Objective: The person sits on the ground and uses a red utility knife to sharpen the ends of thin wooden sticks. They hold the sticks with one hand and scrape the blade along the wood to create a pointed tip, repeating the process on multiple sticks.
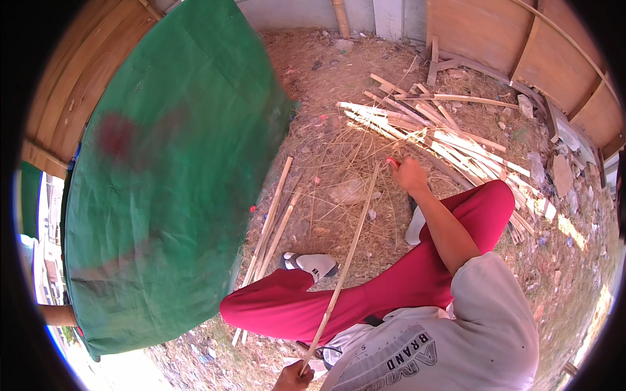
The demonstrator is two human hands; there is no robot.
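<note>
A long, thin bamboo strip (344,272) runs slantwise across my lap. Its near end is in my left hand (293,377), whose fingers are closed round it at the bottom edge. The far end of the strip rises to just beside my right hand (409,176). That hand is closed on a small red object (392,161), perhaps a handle; the rest of it is hidden or too small to make out. Whether it touches the strip I cannot tell. Thin shavings (352,146) lie scattered on the ground past my right hand.
A heap of split bamboo pieces (450,140) lies at the far right. Several longer strips (272,221) rest on the ground left of my foot. A large green sheet (169,176) hangs along the left. Wooden panels (482,32) stand at the back right, with rubble nearby.
</note>
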